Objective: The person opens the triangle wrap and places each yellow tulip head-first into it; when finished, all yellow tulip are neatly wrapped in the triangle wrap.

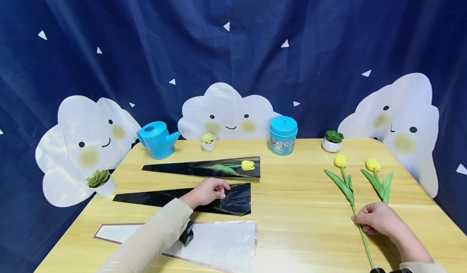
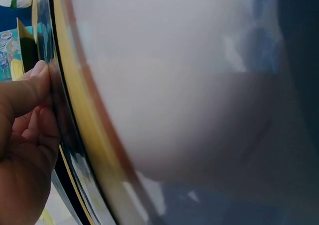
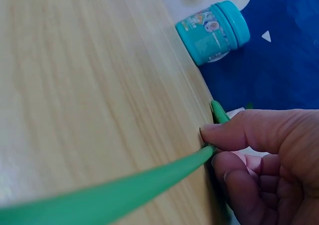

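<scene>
Head view forward-down, close wrist views, shared jar [image 1: 283, 137]

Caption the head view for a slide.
Left hand at a black wrapper, right hand pinching a tulip stem, smiling clouds behind.

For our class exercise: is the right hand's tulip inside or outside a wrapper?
Outside: the right hand pinches the tulip by its bare stem, apart from the wrappers.

I see blue watering can [image 1: 158, 140], three potted succulents [image 1: 333, 141], lidded teal tub [image 1: 283, 137], navy cloud-print curtain [image 1: 255, 5] behind.
</scene>
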`<state>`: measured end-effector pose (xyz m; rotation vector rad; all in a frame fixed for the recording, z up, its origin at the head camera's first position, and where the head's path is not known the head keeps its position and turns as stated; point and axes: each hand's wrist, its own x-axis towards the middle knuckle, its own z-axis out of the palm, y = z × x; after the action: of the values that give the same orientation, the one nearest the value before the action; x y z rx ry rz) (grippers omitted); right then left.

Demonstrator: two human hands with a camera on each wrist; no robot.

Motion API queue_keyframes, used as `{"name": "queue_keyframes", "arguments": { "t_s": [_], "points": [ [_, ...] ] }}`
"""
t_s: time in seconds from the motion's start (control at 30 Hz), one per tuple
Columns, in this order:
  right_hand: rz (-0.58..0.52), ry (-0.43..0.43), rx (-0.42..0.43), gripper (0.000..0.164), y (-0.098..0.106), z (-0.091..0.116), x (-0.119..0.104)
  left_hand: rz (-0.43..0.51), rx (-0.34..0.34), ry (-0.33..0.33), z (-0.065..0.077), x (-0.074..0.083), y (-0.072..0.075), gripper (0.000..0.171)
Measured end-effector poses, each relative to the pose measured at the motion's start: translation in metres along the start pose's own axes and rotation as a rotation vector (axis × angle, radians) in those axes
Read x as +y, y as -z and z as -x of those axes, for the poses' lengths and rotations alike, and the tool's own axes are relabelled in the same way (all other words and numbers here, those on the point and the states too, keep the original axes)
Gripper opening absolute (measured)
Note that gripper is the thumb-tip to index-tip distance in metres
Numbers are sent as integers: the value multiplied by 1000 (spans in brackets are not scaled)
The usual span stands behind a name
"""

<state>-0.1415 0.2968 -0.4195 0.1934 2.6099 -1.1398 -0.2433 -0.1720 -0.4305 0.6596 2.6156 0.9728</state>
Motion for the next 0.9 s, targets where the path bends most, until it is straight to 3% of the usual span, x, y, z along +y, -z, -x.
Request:
{"name": "queue_keyframes", "arguments": {
  "t_s": [0.27,0.5,0.67,0.77,0.9],
  "points": [
    [-14,-12,10,16,0,-2,-1,-129,-26,-49,-2,3,3,20],
    [14,8,30,12,1,-2,-2,-242,-27,-133,-3,9,3,22],
    [8,26,27,13,1,-2,-2,-297,-22,-141,-3,8,0,20],
    [-7,53,37,14,0,-3,-3,-252,-24,-122,-2,5,-2,19],
    [-26,78,47,12,-3,-4,-4,-92,-27,-67,2,1,-3,17]
  ]
}}
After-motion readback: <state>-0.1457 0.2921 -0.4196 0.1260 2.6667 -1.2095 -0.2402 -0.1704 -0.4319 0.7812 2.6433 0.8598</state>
